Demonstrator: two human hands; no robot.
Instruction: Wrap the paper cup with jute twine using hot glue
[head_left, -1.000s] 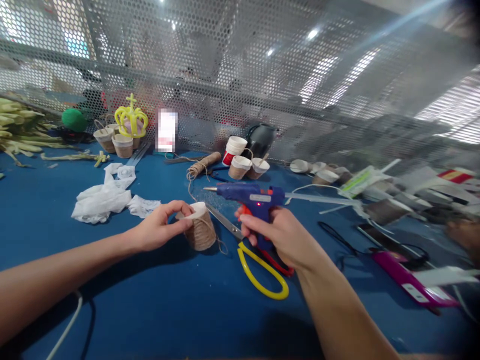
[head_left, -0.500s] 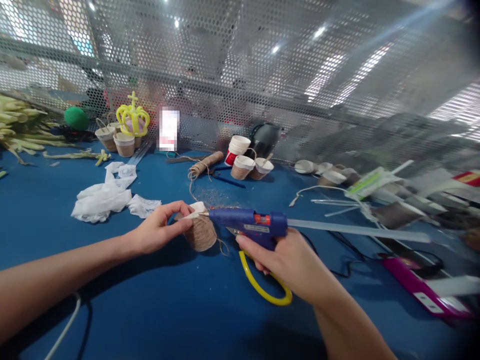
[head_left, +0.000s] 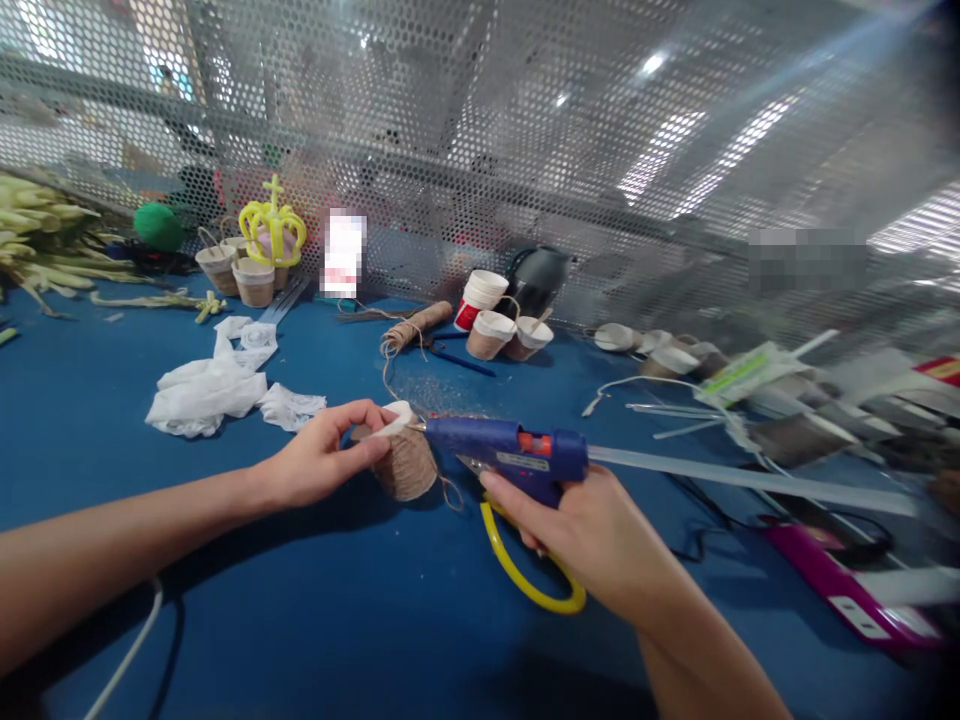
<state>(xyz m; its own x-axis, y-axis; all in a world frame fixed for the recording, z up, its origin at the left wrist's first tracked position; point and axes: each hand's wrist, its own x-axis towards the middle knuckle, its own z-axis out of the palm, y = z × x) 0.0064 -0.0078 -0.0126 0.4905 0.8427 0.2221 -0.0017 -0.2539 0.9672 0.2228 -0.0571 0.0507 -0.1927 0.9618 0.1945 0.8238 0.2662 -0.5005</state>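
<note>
Blue table [head_left: 300, 610] carries the work. Right hand [head_left: 589, 535] has its fingers wrapped round the grip of the glue gun [head_left: 480, 440], likely to aim it sideways. Scissors [head_left: 525, 590] lie beneath that hand, yellow handle showing. Twine-wrapped cup [head_left: 409, 468] leans, mouth toward the left hand [head_left: 326, 455], whose fingers pinch its white rim, presumably steadying it and leaving the near side accessible. Nozzle [head_left: 417, 427] is at the rim; actual contact unclear.

1 green ball [head_left: 158, 228], 1 yellow crown [head_left: 277, 238]
</note>
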